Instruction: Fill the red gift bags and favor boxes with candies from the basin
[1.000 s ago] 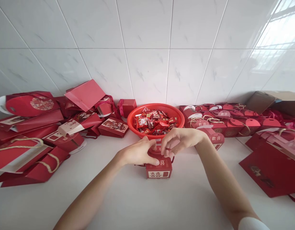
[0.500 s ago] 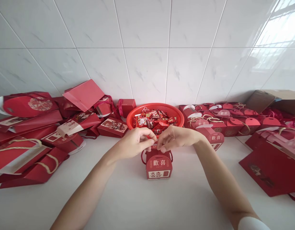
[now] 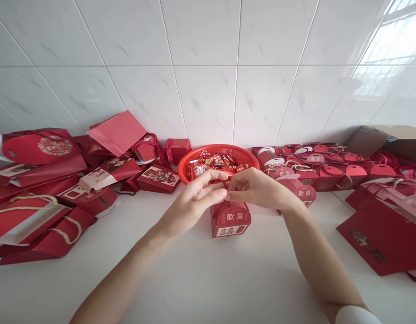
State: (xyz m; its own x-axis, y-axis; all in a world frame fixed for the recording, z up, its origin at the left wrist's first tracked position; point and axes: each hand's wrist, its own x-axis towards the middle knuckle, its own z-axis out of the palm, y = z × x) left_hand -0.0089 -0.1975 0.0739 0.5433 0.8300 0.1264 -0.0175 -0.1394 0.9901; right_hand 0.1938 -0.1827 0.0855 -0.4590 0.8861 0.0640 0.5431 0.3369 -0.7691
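Note:
A small red gift box point(image 3: 232, 220) with a rounded lid and white Chinese characters is in the middle, slightly turned. My left hand point(image 3: 191, 202) is closed in a pinch above the lid, its thumb and fingertips meeting those of my right hand point(image 3: 258, 191). That hand is closed too, fingers curled over the box's top. Both appear to grip the box's dark red cord handle, which the fingers mostly hide. Right behind the hands, a red plastic basket point(image 3: 185, 167) holds wrapped candies point(image 3: 216, 159).
Red gift boxes point(image 3: 160, 179) and bags point(image 3: 42, 148) are heaped on the left. Rows of closed red boxes point(image 3: 329, 176) stand at right, with a larger red bag point(image 3: 385, 236) nearer me. A cardboard box point(image 3: 366, 141) sits at far right. A tiled wall point(image 3: 204, 99) closes the back.
The gift box has shifted away from me and slightly right, and turned a little. My hands have moved slightly up and right with it. The side cords have gone out of sight.

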